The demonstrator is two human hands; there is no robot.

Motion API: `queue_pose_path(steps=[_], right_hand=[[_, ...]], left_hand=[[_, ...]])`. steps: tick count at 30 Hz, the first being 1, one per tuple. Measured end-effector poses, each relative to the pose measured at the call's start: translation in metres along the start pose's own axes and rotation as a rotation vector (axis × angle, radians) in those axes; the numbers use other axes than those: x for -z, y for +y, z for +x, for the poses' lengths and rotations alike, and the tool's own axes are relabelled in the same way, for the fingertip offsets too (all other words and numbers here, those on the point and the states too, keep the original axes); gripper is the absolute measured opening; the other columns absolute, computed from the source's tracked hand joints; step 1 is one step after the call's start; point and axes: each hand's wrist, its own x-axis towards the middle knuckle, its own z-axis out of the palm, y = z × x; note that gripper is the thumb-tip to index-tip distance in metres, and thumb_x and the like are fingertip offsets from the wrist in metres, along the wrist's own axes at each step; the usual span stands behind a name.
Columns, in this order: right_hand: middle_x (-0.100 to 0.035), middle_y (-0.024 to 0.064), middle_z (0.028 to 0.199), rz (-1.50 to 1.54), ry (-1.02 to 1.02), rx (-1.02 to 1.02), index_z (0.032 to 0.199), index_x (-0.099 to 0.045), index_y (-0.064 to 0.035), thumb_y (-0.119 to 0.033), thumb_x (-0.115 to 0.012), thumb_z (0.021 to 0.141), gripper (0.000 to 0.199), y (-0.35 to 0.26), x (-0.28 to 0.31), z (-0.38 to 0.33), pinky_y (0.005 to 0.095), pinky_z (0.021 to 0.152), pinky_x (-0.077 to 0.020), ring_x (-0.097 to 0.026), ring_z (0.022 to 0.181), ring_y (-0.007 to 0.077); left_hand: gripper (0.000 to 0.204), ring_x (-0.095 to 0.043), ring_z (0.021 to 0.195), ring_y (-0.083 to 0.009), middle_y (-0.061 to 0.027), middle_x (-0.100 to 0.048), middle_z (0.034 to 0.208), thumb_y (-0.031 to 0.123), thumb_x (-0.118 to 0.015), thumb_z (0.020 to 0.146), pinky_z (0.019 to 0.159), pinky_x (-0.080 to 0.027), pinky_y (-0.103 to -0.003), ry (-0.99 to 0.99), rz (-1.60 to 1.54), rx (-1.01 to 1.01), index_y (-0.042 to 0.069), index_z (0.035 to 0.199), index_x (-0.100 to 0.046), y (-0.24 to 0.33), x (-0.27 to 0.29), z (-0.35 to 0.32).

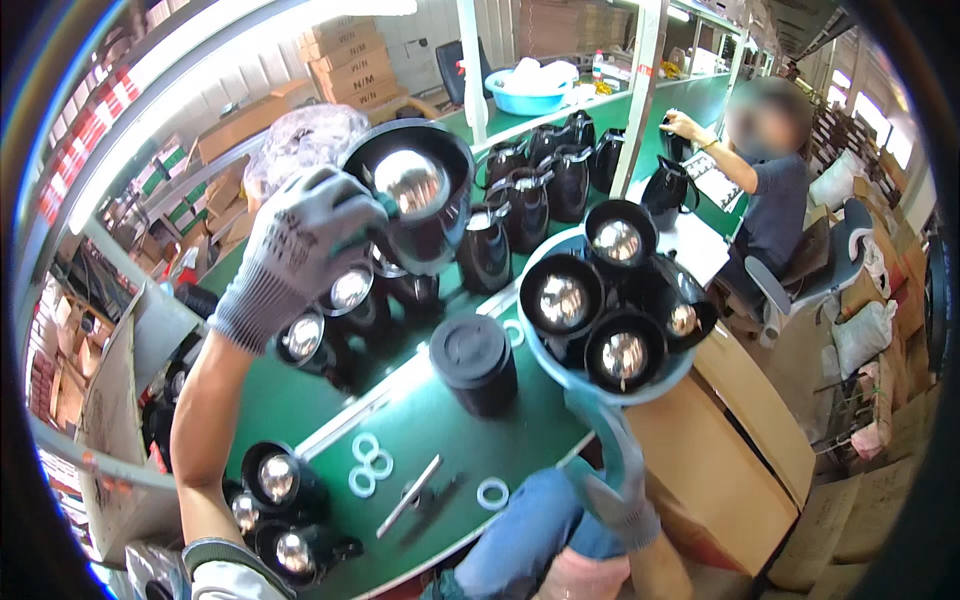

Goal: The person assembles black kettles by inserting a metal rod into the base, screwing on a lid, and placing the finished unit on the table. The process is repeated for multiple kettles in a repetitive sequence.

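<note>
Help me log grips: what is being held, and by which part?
The left hand holds up a black vessel by the left side of its open rim. The right hand is open, nothing visible in it.

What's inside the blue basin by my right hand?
Four black vessels with shiny silvery interiors show in the blue basin. They cover its bottom, so anything beneath them can't be seen.

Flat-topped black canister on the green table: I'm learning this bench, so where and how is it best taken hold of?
Probably by the upper side wall of the black canister, coming from the wearer's near side and wrapping around the curve. It stands upright, its body is round, and no handle shows; the blue basin sits close on its right, leaving less room there.
</note>
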Motion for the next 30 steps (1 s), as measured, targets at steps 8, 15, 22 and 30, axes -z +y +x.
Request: queue_pose_path(steps=[8, 15, 22, 30], right_hand=[[-0.055, 0.0205, 0.144, -0.161, -0.523, 0.438, 0.122, -0.057, -0.0075, -0.031, -0.089, 0.074, 0.062, -0.080, -0.022, 0.003, 0.0523, 0.108, -0.0469, -0.056, 0.132, 0.0440], [-0.061, 0.0273, 0.140, 0.101, -0.224, -0.022, 0.100, -0.060, -0.0013, -0.001, -0.098, 0.064, 0.052, -0.064, -0.013, -0.115, 0.0419, 0.101, -0.0533, -0.065, 0.120, 0.0295], [-0.052, 0.0251, 0.151, 0.398, -0.121, -0.542, 0.121, -0.057, 0.0109, 0.002, -0.087, 0.080, 0.052, -0.090, -0.031, -0.110, 0.0361, 0.107, -0.0533, -0.058, 0.130, 0.0226], [-0.069, 0.0178, 0.124, 0.223, -0.593, -0.268, 0.103, -0.069, 0.0019, -0.015, -0.079, 0.090, 0.024, -0.070, -0.068, -0.044, 0.0280, 0.081, -0.0524, -0.062, 0.099, 0.0095]], left_hand=[[0.038, -0.062, 0.112, -0.0325, -0.0088, -0.063, 0.111, 0.024, -0.081, 0.076, 0.098, -0.053, -0.047, -0.389, -0.581, -0.222, 0.010, 0.110, -0.070, 0.132, 0.075, -0.134], [0.072, -0.057, 0.131, -0.0423, -0.0211, -0.058, 0.142, 0.013, -0.083, 0.077, 0.110, -0.047, -0.048, -0.054, -0.720, 0.459, 0.002, 0.142, -0.055, 0.216, -0.002, -0.308], [0.066, -0.063, 0.128, -0.0341, -0.0228, -0.064, 0.137, 0.013, -0.077, 0.083, 0.110, -0.047, -0.040, 0.013, -1.129, 0.674, -0.002, 0.144, -0.055, 0.267, -0.053, -0.320], [0.052, -0.055, 0.134, -0.0252, -0.0168, -0.050, 0.154, 0.026, -0.056, 0.106, 0.115, -0.047, -0.038, 0.110, -2.491, 1.128, 0.002, 0.151, -0.048, 0.272, -0.190, -0.415]])
